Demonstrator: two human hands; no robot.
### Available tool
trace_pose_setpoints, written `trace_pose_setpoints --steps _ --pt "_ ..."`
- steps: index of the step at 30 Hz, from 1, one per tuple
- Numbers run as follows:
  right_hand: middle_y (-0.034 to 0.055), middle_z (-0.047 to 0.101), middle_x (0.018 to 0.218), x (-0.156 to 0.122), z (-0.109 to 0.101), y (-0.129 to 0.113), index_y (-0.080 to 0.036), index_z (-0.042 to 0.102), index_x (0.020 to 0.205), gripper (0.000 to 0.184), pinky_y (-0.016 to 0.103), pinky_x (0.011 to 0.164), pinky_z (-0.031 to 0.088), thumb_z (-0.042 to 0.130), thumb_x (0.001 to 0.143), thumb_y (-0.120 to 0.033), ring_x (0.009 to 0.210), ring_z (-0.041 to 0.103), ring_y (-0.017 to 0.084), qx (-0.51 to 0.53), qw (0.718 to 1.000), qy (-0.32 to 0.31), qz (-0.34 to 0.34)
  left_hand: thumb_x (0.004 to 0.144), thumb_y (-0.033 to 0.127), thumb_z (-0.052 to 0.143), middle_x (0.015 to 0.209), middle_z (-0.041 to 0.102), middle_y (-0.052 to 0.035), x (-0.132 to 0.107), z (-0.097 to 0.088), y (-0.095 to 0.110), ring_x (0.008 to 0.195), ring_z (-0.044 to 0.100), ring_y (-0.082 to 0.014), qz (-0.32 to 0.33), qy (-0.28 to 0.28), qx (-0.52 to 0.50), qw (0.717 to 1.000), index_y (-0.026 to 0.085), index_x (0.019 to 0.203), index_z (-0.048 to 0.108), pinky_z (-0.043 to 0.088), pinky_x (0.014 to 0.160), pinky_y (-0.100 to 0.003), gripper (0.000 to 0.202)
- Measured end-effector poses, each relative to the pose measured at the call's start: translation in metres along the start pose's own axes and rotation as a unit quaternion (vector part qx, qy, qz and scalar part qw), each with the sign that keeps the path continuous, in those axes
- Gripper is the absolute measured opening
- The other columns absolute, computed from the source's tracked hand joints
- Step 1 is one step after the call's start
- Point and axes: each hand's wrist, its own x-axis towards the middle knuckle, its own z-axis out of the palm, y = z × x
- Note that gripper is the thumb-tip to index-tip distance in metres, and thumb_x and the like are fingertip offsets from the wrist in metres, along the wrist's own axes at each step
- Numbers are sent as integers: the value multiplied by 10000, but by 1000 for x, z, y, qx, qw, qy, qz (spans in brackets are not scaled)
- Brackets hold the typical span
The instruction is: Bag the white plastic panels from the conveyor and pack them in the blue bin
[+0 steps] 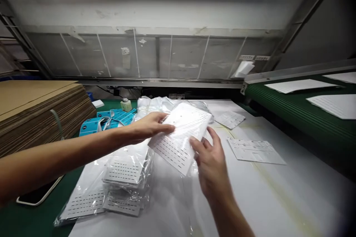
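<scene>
Left hand point(150, 127) open, fingers together and laid flat across the upper left edge of a white perforated sheet point(178, 137); right hand point(211, 164) half closed, gripping the sheet's lower right edge, with fingertips point(214, 133) pressed against the plastic. Around the sheet, a clear plastic bag point(169, 189), its loose film trailing down onto the table. Real risk of slippage from slick plastic under such a light hold, with only the right hand truly gripping. Further risk of a sheet corner snagging and tearing the thin film, or of a sagging sheet creasing along its weakened, perforated rows. Sheet itself at centre frame, raised above the table and tilted, pale and thin, with neat rows of small slots. Just below and left of the hands, a stack of bagged sheets point(125, 181), within reach of a careless elbow or dragging film. Farther out, a phone point(36, 194) at lower left, blue-and-white cards point(105, 122) and a small bottle point(126, 104) beyond, corrugated cardboard sheets point(41, 114) piled at left, loose perforated sheets point(256, 151) on the white table point(292, 192) at right, and a green conveyor belt point(300, 114) at upper right.
</scene>
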Motion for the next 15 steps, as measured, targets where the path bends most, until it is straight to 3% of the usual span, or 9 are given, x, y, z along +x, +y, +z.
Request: trace_pose_setpoints --steps 3,6,8,11,15 --pt "69 605 1167 0 53 17 -283 352 1362 678 362 789 537 663 762 -336 965 631 236 7 998 -69 -11 773 270 649 1178 634 -86 -42 -29 -8 932 642 -239 3 96 41 995 223 1285 509 507 746 -327 533" --pt "95 596 1193 -5 79 42 -220 385 1336 630 342 746 543 632 772 -352 925 645 236 -24 993 -115 24 781 354 648 1314 549 -76 -82 -55 -37 1145 541 -283 -24 185 66 980 235 1293 510 452 922 -384 543" --pt "110 569 1229 -9 86 62 -213 392 1326 612 350 751 537 607 776 -373 940 639 247 -76 990 -112 33 789 416 630 1377 487 -71 -100 -67 -64 1248 447 -296 -57 255 69 963 230 1285 517 377 1013 -417 542" --pt "127 527 1261 -17 89 93 -192 428 1285 540 405 877 479 556 788 -361 1081 563 281 -157 983 -99 -8 779 442 639 1449 391 -61 -109 -73 -100 1318 355 -292 -76 321 59 942 237 1286 514 299 1076 -422 560" --pt "125 333 1417 -24 88 122 -191 477 1235 483 513 1052 281 518 804 -404 1307 297 325 -271 957 -66 -76 787 424 641 1446 388 -103 -102 -61 -116 1246 460 -293 -95 338 -105 931 231 1363 412 416 995 -399 649"
